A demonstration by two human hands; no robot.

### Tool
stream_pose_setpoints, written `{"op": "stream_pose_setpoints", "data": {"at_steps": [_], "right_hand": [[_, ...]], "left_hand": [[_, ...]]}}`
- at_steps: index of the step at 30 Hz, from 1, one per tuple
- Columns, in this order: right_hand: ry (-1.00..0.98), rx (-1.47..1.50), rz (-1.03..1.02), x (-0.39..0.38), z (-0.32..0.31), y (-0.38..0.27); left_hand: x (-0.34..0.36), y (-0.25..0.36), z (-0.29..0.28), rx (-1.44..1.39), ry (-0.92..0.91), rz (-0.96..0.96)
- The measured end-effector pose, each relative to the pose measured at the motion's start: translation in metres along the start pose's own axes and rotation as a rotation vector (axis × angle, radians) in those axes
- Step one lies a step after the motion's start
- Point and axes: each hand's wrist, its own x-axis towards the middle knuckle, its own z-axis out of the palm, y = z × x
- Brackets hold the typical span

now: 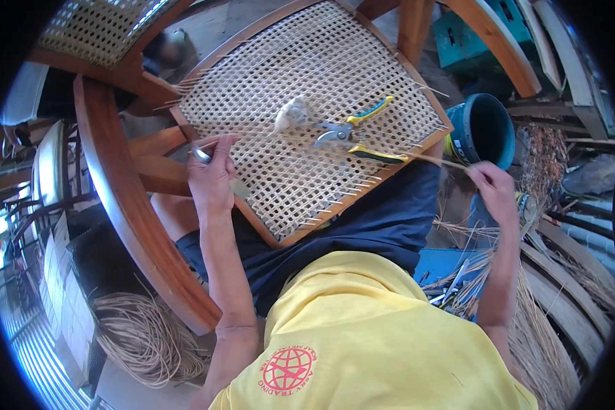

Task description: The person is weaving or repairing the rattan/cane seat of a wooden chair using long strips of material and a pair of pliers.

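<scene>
A woven cane seat panel point(307, 75) in a brown wooden frame lies across my lap, with loose cane ends along its edges. At the panel's left edge, my left hand point(212, 174) is closed around a small tool with a shiny metal end point(201, 156); most of it is hidden by the fingers. Beyond the panel's right corner, my right hand point(493, 188) pinches a thin cane strand point(444, 162) that runs back over the weave. Pruning shears point(335, 134) with yellow-green handles rest spread on the panel beside a whitish crumpled lump point(292, 114).
Curved wooden chair parts point(130, 205) stand close on the left, with another caned panel point(96, 31) above. A coil of cane point(147, 335) lies lower left. On the right are a dark teal bucket point(488, 133), a green crate point(465, 41) and loose cane strands point(533, 335).
</scene>
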Motion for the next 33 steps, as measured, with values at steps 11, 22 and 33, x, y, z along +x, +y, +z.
{"op": "stream_pose_setpoints", "data": {"at_steps": [11, 22, 33], "right_hand": [[-0.206, 0.512, -0.203, -0.028, 0.130, -0.154], [0.403, -0.004, -0.372, 0.109, 0.053, -0.023], [0.040, -0.046, -0.336, 0.211, 0.014, -0.021]], "left_hand": [[-0.098, -0.023, 0.072, -0.101, -0.583, -0.368], [0.010, -0.010, 0.116, 0.067, -0.256, -0.200], [0.050, -0.016, 0.219, 0.836, -0.659, 0.100]]}}
